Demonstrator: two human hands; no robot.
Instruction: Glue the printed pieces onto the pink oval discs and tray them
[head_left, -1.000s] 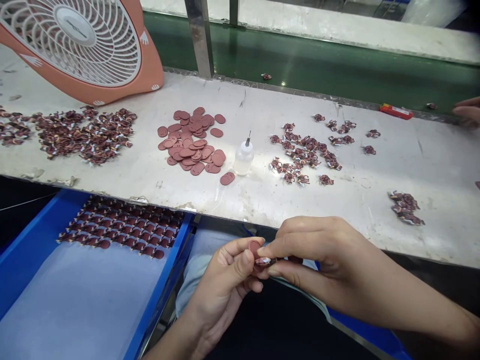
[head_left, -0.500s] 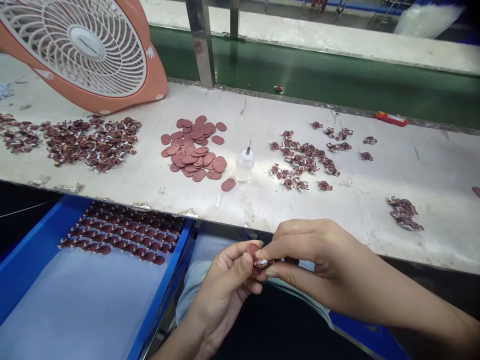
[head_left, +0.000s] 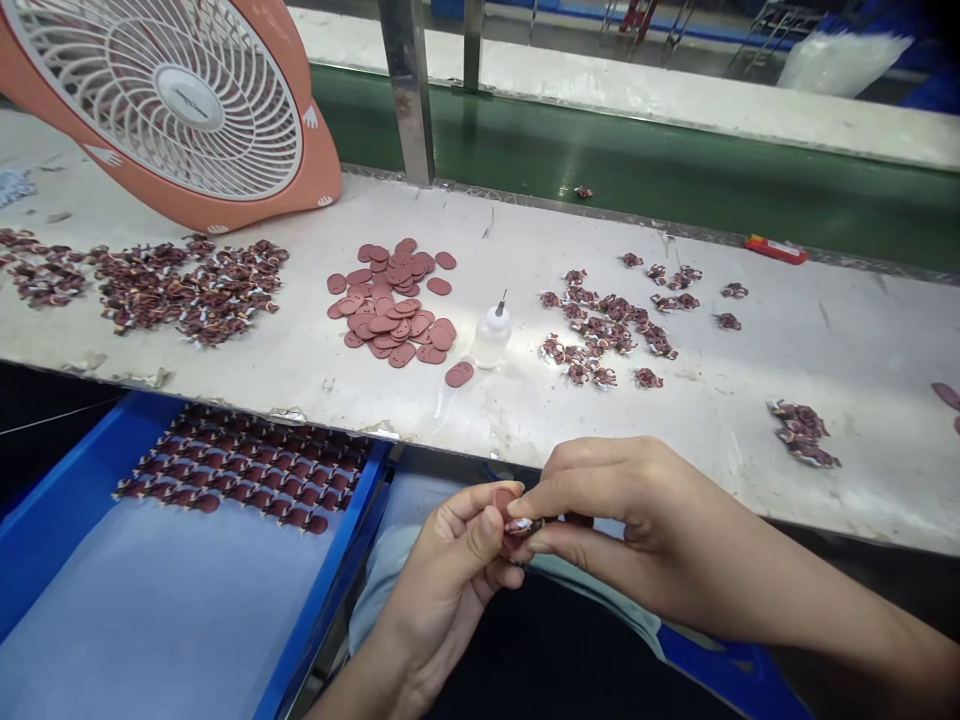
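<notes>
At far left an orange fan [head_left: 186,97] leans behind a heap of small brown figures [head_left: 191,290]; nearer, a blue tray [head_left: 71,485] bears rows of pieces [head_left: 247,465]. Rightward come a pile of oval discs [head_left: 394,318], an upright needle-tipped bottle [head_left: 492,340], scattered figures [head_left: 615,325] and, far right, a red tool [head_left: 775,249]. At near centre, the left hand [head_left: 454,555] pinches a reddish disc [head_left: 502,499]; the right hand [head_left: 630,500], thumb and forefinger nearly closed, grips a small figure [head_left: 522,526] against it.
</notes>
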